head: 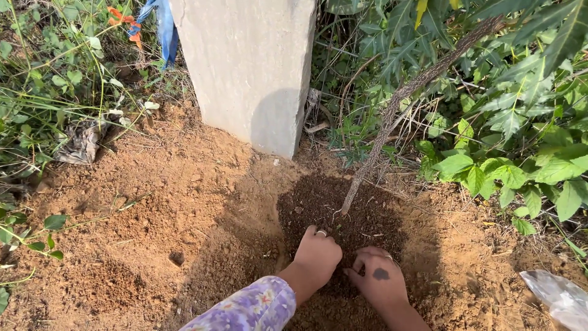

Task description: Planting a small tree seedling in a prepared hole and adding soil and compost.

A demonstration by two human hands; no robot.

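We judge the dark soil loose, crumbly and light, best pressed down with flat palms, while the thin sapling stem looks stiff but easy to snap, so we would steady it low, near its base. The sapling stands in the dark patch just in front of the concrete post. Our left hand is curled shut, knuckles down on the soil, holding nothing we can see. Our right hand lies loosely spread, fingers pressing into the same soil, the 2 hands nearly touching.
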